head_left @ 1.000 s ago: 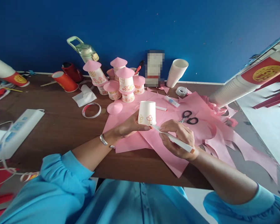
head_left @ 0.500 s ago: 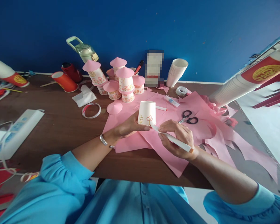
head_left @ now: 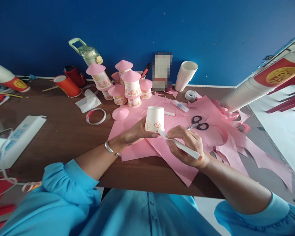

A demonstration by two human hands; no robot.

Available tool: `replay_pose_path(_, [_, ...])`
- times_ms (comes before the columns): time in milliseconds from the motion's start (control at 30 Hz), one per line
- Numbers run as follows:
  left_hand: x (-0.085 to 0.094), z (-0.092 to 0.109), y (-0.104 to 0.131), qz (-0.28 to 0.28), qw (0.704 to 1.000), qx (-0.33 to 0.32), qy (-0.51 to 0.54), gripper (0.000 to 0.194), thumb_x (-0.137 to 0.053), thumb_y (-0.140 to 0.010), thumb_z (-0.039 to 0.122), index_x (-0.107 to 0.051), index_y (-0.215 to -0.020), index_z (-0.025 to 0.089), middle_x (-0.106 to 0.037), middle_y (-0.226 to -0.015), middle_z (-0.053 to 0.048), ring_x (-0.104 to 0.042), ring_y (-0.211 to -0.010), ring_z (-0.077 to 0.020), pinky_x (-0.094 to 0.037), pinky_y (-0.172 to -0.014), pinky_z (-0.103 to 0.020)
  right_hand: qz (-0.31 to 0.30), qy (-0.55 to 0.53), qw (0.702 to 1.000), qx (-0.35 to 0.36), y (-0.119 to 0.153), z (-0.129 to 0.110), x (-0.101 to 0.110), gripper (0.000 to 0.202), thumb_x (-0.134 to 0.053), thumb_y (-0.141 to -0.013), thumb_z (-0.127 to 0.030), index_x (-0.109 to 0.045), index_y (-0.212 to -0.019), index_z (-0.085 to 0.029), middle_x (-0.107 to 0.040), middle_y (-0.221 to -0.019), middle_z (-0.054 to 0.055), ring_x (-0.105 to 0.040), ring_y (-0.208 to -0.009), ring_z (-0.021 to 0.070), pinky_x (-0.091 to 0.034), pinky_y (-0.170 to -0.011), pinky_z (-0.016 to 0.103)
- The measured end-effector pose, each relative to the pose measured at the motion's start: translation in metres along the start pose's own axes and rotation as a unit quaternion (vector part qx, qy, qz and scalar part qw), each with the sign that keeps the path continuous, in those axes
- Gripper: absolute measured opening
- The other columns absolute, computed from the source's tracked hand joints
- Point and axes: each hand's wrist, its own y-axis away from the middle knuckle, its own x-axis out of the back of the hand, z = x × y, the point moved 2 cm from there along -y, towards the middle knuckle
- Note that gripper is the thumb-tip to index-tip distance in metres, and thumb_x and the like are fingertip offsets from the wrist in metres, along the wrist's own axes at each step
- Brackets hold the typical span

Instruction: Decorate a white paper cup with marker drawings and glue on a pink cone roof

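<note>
Near the bench's (head_left: 64, 137) back edge: cup towers (head_left: 132, 88), drawn and roofed. Nearer front edge: left hand (head_left: 136, 132) gripping inverted cup (head_left: 154, 115), two flowers (head_left: 157, 126) drawn, upper side blank, unroofed; right hand (head_left: 190, 139) closed round pen (head_left: 186, 149).

Towers (head_left: 132, 88) block behind the cup (head_left: 154, 115); tabletop (head_left: 64, 134) farther left leaves passage.

The person is wearing a bright blue shirt (head_left: 127, 213), with small buttons (head_left: 151, 203) running down the front. Both sleeves (head_left: 55, 182) are gathering in soft puffs and ending in smooth, wide cuffs (head_left: 81, 175). On the left wrist (head_left: 114, 148), a silver bracelet (head_left: 108, 147) is shining.
</note>
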Motion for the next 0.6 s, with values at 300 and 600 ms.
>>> replay_pose_path(300, [0.002, -0.0029, 0.0007, -0.003, 1.0, -0.004, 0.015, 0.049, -0.095, -0.076, 0.035, -0.069, -0.116, 0.021, -0.072, -0.109, -0.006, -0.067, -0.105, -0.0228, -0.053, -0.096, -0.04, 0.015, 0.02, 1.0, -0.009, -0.001, 0.0007, 0.0003, 0.022, -0.065, -0.096, -0.009, -0.063, -0.11, -0.025, -0.074, -0.087, 0.001, -0.076, -0.075, 0.0165, -0.062, -0.064, 0.027])
replay_pose_path(600, [0.0002, 0.0017, 0.0006, 0.009, 1.0, -0.01, 0.014, 0.052, -0.097, -0.073, 0.034, -0.069, -0.115, 0.021, -0.07, -0.107, -0.005, -0.066, -0.103, -0.0223, -0.054, -0.094, -0.04, 0.021, 0.039, 0.999, -0.011, -0.0027, -0.0003, 0.0008, 0.022, -0.065, -0.095, -0.008, -0.062, -0.108, -0.025, -0.073, -0.085, 0.0, -0.075, -0.072, 0.0156, -0.061, -0.062, 0.026])
